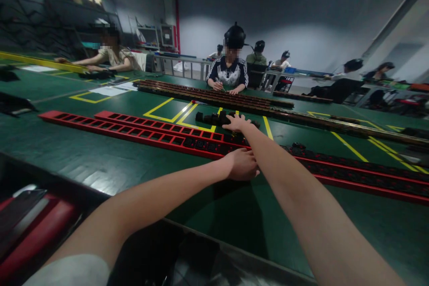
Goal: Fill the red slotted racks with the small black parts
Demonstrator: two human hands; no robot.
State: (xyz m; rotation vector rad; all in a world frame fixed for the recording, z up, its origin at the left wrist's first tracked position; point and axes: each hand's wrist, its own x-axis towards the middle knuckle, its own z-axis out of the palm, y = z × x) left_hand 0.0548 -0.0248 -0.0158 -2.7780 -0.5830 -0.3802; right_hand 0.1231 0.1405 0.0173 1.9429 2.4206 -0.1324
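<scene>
Two long red strips (pixel 157 136) with rows of rectangular openings lie across the table in front of me. Small black inserts (pixel 200 144) fill the openings towards the middle and right. My left hand (pixel 243 164) is at the near strip's edge with fingers curled over it; my right forearm hides part of the fingertips. Beyond the strips is a loose pile of small black parts (pixel 214 119). My right hand (pixel 237 123) reaches over this pile with its fingers spread, touching or just above the parts; which one I cannot tell.
The green table (pixel 130 167) carries yellow tape outlines. Long dark brown strips (pixel 208 94) lie farther back, near a co-worker (pixel 229 69). At the left, another person has a yellow strip (pixel 43 61). White sheets (pixel 112 89) lie at the back left.
</scene>
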